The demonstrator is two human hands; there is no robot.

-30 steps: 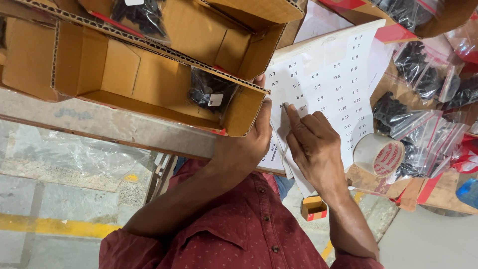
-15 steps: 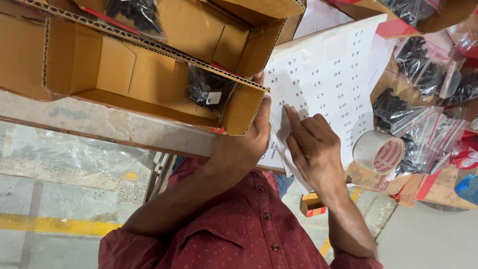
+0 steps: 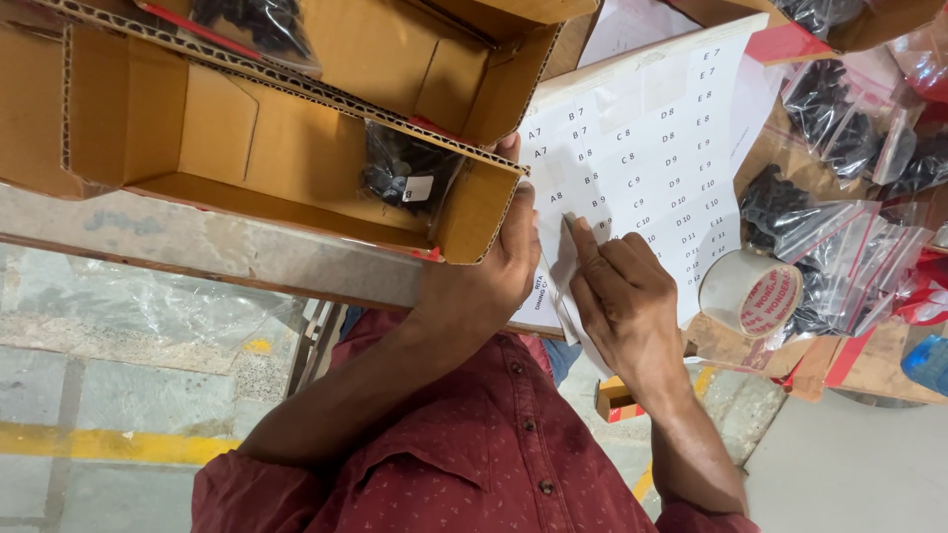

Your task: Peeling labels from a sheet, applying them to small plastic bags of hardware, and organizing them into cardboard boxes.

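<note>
Pressing down on a white sheet of small labels (image 3: 652,148), a person in a dark red patterned shirt (image 3: 464,464) works at a cluttered bench seen from a head-worn camera. The sheet lies flat on the work surface, its near edge hanging just past the bench edge, between an open cardboard box (image 3: 247,148) on one side and a heap of clear bags of black parts (image 3: 839,118) on the other. The left hand (image 3: 484,276) lies with its palm on the sheet's near corner, the fingertips against the corner of the box; it clasps nothing, merely pinning the paper. The right hand (image 3: 622,296) has its fingers bunched close together, the tips set on the sheet at one label; whether a label is pinched between them cannot be told from this angle. Inside the cardboard box lies a clear bag of black parts with a small white tag (image 3: 410,178), and another such bag (image 3: 252,25) shows in a second box beyond it. A roll of white packing tape with red print (image 3: 750,291) stands on edge just beside the sheet, near the right hand. Below the bench, a small orange and white carton (image 3: 617,400) sits on the grey floor, where a yellow line (image 3: 109,444) runs past the worker.
</note>
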